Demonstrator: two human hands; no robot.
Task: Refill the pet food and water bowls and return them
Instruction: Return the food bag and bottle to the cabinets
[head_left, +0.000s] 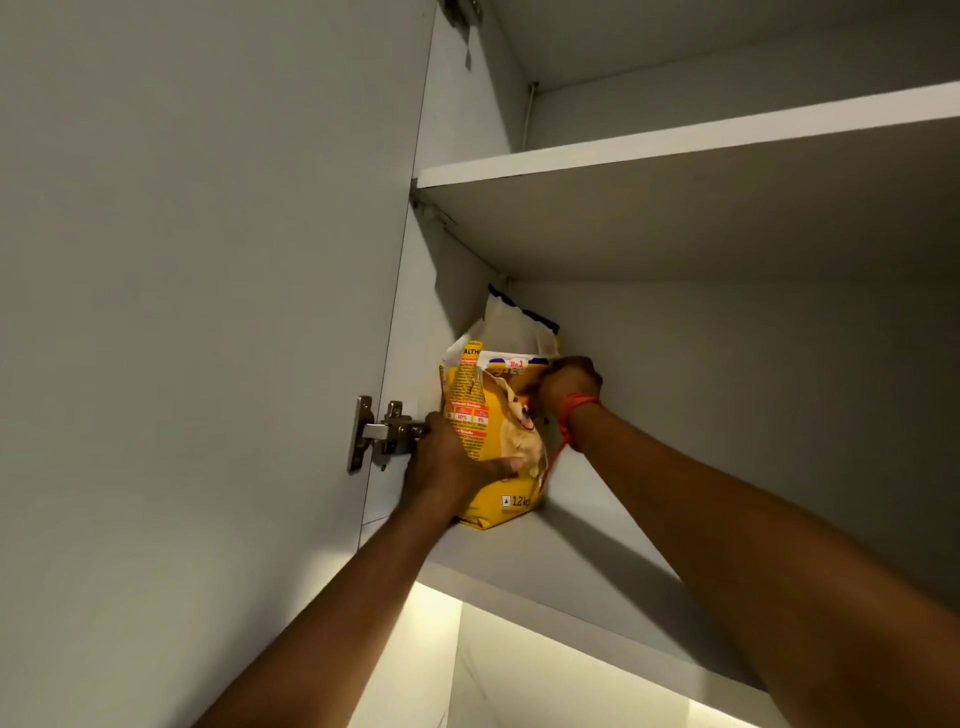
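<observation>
A yellow pet food bag (496, 431) with a dog picture and a "1.2 kg" mark stands on the lower shelf (571, 551) of an open wall cabinet, in its left back corner. My left hand (452, 465) wraps the bag's lower left side, thumb across the front. My right hand (569, 382), a red thread on its wrist, grips the bag's upper right edge near the opened top. The bag's white inner lining sticks up behind. No bowls are in view.
The cabinet door (197, 312) hangs open on the left, its metal hinge (384, 431) right beside my left hand. An upper shelf (675, 140) spans the cabinet above. A lit wall shows below the cabinet.
</observation>
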